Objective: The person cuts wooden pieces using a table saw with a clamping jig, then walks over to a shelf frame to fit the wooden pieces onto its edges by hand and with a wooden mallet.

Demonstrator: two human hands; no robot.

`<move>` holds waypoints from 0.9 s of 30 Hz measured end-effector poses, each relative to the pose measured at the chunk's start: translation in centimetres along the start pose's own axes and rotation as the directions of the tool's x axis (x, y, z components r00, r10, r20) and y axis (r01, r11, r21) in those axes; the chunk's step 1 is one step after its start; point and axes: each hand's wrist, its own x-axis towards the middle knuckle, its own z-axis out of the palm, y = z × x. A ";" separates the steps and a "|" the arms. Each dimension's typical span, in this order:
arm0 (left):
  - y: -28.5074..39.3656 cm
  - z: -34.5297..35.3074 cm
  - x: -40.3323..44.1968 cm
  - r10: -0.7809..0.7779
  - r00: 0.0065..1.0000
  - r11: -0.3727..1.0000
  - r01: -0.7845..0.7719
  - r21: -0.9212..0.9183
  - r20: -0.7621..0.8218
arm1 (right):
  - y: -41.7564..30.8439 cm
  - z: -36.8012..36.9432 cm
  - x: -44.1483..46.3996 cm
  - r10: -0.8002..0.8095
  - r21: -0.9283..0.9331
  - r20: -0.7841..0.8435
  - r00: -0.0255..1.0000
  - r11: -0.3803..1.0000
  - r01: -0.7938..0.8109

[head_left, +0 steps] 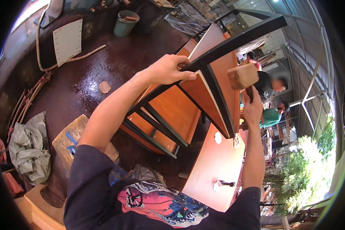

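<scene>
My left hand [168, 69] is closed over a black frame bar [234, 41], its thumb lying along the bar beside the edge of an orange-brown wooden panel [203, 97]. That panel sits inside the tilted black frame, against a crossing black bar. In my right hand [253, 108] is the handle of a mallet with a blocky wooden head [242, 76]. The mallet is raised to the right of the frame, and its head appears apart from it. More orange panels [176, 109] fill the lower part of the frame.
A wooden tabletop [214, 168] with a dark fitting [228, 184] stands below the frame. To the left are a wooden block [71, 134] with blue straps, a crumpled grey sheet [30, 147], and a bucket [125, 23]. Other people [270, 117] are at the right.
</scene>
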 end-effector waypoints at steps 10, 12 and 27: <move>1.7 -0.8 0.7 -0.002 0.997 0.987 -0.011 0.157 0.083 | -13.1 -3.9 -14.1 -0.655 0.204 0.149 0.740 0.753 0.626; 2.1 -0.8 0.6 -0.018 0.995 0.997 0.009 0.081 0.101 | -15.0 -2.8 -14.1 -0.673 0.216 0.133 0.727 0.736 0.641; 1.6 -0.4 0.9 0.103 0.994 0.913 -0.109 0.392 0.037 | -14.0 -2.3 -9.7 -0.487 0.107 0.161 0.858 0.873 0.475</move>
